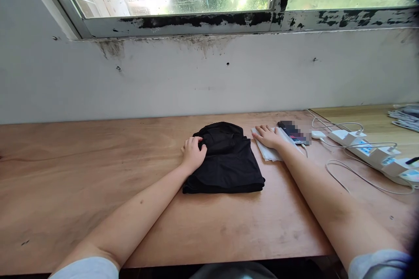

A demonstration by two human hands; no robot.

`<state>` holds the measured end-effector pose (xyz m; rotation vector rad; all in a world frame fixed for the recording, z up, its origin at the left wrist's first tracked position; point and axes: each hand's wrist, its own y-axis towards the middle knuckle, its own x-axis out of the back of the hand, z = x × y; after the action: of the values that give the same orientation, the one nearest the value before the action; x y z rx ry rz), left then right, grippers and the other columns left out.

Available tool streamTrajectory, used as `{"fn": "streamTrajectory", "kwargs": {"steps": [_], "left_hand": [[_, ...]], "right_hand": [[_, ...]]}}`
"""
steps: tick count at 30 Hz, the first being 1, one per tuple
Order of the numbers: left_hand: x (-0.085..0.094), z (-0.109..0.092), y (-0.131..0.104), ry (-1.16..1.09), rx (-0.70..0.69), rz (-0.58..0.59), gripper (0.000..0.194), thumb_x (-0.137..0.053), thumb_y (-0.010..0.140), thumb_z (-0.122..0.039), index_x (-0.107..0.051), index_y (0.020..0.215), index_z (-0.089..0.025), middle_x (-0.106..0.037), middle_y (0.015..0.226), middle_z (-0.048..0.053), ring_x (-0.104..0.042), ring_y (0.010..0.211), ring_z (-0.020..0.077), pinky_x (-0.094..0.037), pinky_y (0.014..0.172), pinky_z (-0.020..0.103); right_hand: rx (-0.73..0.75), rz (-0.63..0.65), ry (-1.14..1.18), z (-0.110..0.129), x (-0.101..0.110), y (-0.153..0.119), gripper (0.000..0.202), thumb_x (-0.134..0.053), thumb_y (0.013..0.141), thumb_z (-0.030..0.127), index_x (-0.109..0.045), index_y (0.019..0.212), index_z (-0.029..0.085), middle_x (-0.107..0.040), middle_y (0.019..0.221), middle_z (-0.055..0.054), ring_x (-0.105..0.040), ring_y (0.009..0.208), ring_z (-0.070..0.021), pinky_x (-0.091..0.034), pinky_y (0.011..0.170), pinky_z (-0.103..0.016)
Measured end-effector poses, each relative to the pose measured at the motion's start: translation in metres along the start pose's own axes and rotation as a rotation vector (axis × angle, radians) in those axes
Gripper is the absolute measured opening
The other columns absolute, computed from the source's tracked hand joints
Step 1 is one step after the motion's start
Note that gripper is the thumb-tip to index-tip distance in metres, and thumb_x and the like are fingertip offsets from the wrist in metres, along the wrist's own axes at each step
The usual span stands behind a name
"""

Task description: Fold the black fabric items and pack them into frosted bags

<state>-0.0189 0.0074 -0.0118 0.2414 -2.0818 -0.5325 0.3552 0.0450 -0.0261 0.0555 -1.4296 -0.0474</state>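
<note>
A black garment [225,161], folded into a thick pad with a rounded hood-like part at its far end, lies on the wooden table in front of me. My left hand [194,153] is at its left edge, with bent fingers and the thumb gripping the cloth. To the right, my right hand [267,136] rests flat with its fingers spread on a thin white packet or sheet [269,154]. Its exact kind cannot be made out. A dark phone [293,132], partly pixelated, lies just beyond that hand with a cable plugged in.
A white power strip [376,157] with several chargers and loose white cables [347,176] occupies the right side. Farther right lies a grey bundle [406,117]. Behind the wooden table [98,183] rise a white wall [183,78] and a window with a peeling frame [209,21].
</note>
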Motion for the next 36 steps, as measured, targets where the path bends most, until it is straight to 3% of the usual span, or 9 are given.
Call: {"fn": "streamTrajectory", "kwargs": {"steps": [9,15,18,20,24,29,32,34,36], "left_hand": [[0.000,0.000,-0.001,0.000,0.005,0.008,0.021,-0.057,0.088,-0.026,-0.062,0.109,-0.023,-0.064,0.117,0.009,-0.055,0.116,0.0300,-0.043,0.097,0.048],[0.002,-0.002,-0.001,0.004,0.004,0.022,0.033,-0.053,0.092,-0.030,-0.062,0.122,-0.022,-0.062,0.124,0.010,-0.053,0.120,0.0304,-0.042,0.101,0.049],[0.001,-0.002,-0.001,0.020,-0.014,0.044,0.039,-0.053,0.093,-0.040,-0.062,0.127,-0.021,-0.057,0.131,0.012,-0.048,0.126,0.0326,-0.039,0.105,0.051],[-0.001,-0.002,-0.001,0.033,-0.041,0.064,0.041,-0.056,0.091,-0.045,-0.064,0.123,-0.020,-0.056,0.133,0.013,-0.046,0.128,0.0341,-0.038,0.107,0.051],[-0.002,-0.001,0.000,-0.008,-0.115,0.068,0.039,-0.063,0.084,-0.039,-0.063,0.119,-0.020,-0.056,0.131,0.012,-0.046,0.128,0.0331,-0.037,0.109,0.049],[0.017,0.001,-0.005,-0.318,-0.310,0.132,0.023,-0.043,0.095,-0.032,-0.062,0.102,-0.023,-0.063,0.126,0.008,-0.051,0.125,0.0251,-0.039,0.109,0.043],[0.026,0.002,-0.009,-0.463,-0.377,0.121,0.041,-0.023,0.101,-0.029,-0.056,0.078,-0.023,-0.067,0.118,0.008,-0.055,0.119,0.0223,-0.041,0.108,0.041],[0.025,0.001,-0.009,-0.464,-0.352,0.091,0.040,-0.025,0.102,-0.031,-0.055,0.077,-0.023,-0.068,0.110,0.008,-0.058,0.112,0.0218,-0.043,0.105,0.040],[0.018,-0.001,-0.006,-0.373,-0.283,0.083,0.029,-0.037,0.100,-0.035,-0.059,0.086,-0.023,-0.068,0.106,0.007,-0.059,0.108,0.0226,-0.044,0.101,0.040]], "right_hand": [[-0.009,0.024,-0.018,-0.003,0.005,0.000,0.080,-0.029,0.091,0.076,-0.035,0.154,0.027,-0.034,0.161,-0.014,-0.024,0.148,-0.0395,-0.019,0.110,-0.074],[-0.005,0.038,0.010,-0.002,0.009,0.000,0.072,-0.037,0.093,0.066,-0.040,0.151,0.023,-0.037,0.158,-0.017,-0.028,0.147,-0.0402,-0.021,0.107,-0.076],[0.021,-0.014,-0.004,0.001,0.019,0.000,0.064,-0.050,0.090,0.055,-0.049,0.143,0.020,-0.040,0.156,-0.018,-0.032,0.145,-0.0394,-0.025,0.111,-0.069],[0.068,-0.114,0.020,0.010,0.028,0.000,0.053,-0.055,0.090,0.044,-0.057,0.136,0.018,-0.045,0.153,-0.017,-0.039,0.142,-0.0356,-0.030,0.114,-0.057],[0.202,-0.260,0.238,0.053,0.045,-0.007,0.034,-0.050,0.094,0.033,-0.066,0.120,0.019,-0.066,0.129,-0.013,-0.057,0.124,-0.0280,-0.041,0.107,-0.039],[0.435,-0.195,0.557,0.113,0.051,-0.026,0.030,-0.049,0.097,0.039,-0.068,0.113,0.022,-0.073,0.113,-0.007,-0.065,0.107,-0.0246,-0.048,0.095,-0.037],[0.413,-0.059,0.788,0.124,0.050,-0.033,0.038,-0.042,0.100,0.048,-0.068,0.106,0.022,-0.073,0.077,-0.002,-0.069,0.077,-0.0209,-0.052,0.076,-0.033],[0.360,-0.004,0.889,0.122,0.051,-0.034,0.042,-0.042,0.099,0.052,-0.068,0.101,0.020,-0.062,0.056,0.002,-0.062,0.056,-0.0182,-0.050,0.062,-0.030],[0.323,0.000,0.886,0.118,0.052,-0.033,0.040,-0.048,0.096,0.053,-0.068,0.095,0.019,-0.059,0.054,0.002,-0.058,0.051,-0.0166,-0.047,0.056,-0.029]]}}
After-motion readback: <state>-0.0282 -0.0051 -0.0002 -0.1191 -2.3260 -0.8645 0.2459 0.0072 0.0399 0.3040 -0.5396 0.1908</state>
